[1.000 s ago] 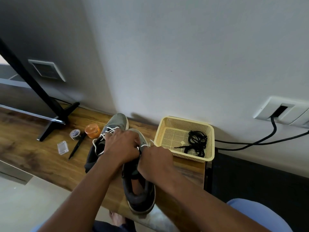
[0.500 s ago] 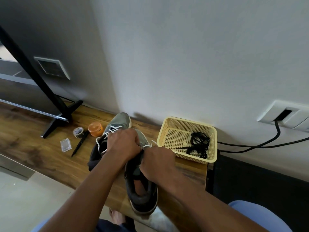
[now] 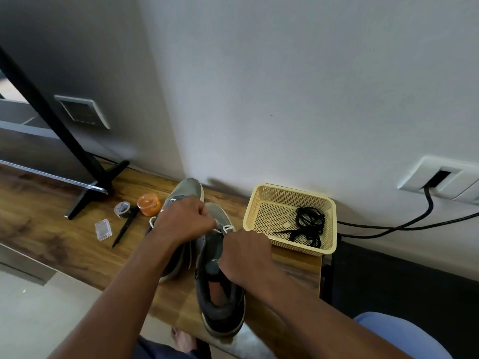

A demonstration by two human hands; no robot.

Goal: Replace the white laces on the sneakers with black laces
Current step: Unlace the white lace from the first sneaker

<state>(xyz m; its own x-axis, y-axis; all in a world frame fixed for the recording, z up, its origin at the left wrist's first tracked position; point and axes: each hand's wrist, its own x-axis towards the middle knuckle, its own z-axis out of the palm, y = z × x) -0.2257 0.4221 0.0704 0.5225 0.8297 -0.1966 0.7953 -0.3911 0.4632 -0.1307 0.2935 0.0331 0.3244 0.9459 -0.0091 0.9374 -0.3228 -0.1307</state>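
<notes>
You had both fists curled over the nearer grey low-top sneaker (image 3: pixel 220 294) on the wooden desk (image 3: pixel 51 237), your left hand (image 3: pixel 181 224) and right hand (image 3: pixel 243 255) each pinching its thin, limp white lace (image 3: pixel 226 228), best gripped near the eyelets, I judged.

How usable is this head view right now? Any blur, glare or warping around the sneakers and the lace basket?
Head view: sharp on both hands, left hand and right hand, with little motion blur. Wide-angle warping bends the wall corner and the black stand. Soft light throws a shadow on the wall behind the sneakers. No glare on the basket; the black laces read clearly, but the white lace is mostly hidden by the hands.
</notes>
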